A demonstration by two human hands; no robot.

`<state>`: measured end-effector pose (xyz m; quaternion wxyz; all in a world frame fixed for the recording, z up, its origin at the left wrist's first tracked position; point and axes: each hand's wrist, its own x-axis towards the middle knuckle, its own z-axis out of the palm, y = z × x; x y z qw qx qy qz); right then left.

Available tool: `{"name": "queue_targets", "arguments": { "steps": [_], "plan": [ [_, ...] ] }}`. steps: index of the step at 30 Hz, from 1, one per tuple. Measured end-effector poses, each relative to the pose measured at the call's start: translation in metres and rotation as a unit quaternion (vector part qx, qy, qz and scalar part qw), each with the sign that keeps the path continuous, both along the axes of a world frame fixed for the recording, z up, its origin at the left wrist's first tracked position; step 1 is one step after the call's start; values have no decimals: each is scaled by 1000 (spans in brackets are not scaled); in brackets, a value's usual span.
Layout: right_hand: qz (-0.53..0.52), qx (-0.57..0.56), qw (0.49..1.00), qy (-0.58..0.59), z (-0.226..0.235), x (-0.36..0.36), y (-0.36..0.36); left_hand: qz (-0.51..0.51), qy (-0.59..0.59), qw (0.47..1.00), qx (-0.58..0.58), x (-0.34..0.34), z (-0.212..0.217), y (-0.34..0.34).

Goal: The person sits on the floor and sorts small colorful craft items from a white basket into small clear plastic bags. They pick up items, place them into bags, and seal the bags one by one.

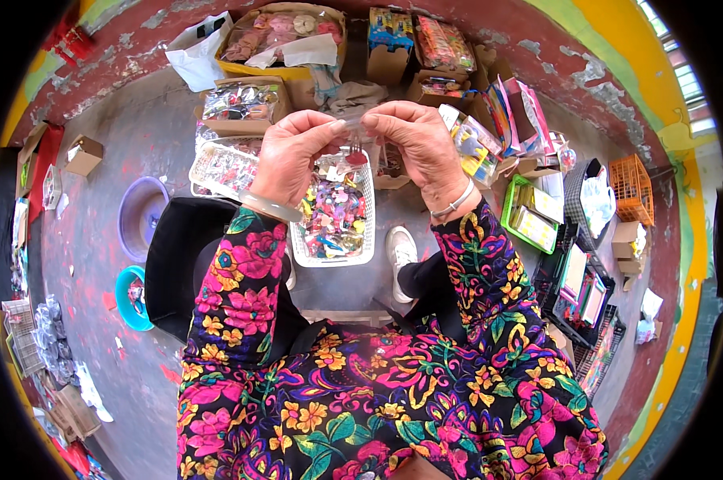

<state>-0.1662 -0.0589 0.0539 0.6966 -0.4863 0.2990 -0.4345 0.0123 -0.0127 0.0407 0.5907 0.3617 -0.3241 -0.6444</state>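
Observation:
Between my raised hands hangs a small clear plastic bag (360,138) with a little dark red piece showing in its lower part; what that piece is I cannot make out. My left hand (291,157), a pale bangle at its wrist, pinches one upper side of the bag between thumb and finger. On the opposite side my right hand (422,152), wearing a thin bracelet, pinches it the same way. Beneath them stands a white plastic basket (335,261) full of small colourful pieces (333,210).
Another white basket (197,170) is at the left. Cardboard boxes (387,64) of packaged goods line the far wall. A purple basin (129,232), a teal basin (126,314) and a black seat (173,264) stand left; a green tray (512,210), black crates (557,300) and an orange crate (632,192) stand right.

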Motion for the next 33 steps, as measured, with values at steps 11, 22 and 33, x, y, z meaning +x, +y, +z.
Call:
{"name": "queue_targets", "arguments": {
  "steps": [11, 22, 33],
  "plan": [
    [-29, -39, 999, 3, -2, 8, 5, -12, -70, 997, -10, 2, 9, 1],
    [7, -117, 992, 40, -5, 9, 6, -19, -135, 981, -135, -5, 7, 0],
    [-21, 3, 993, -112, -18, 23, 5, -27, -10, 999, -20, 6, 3, -10]
  ]
}}
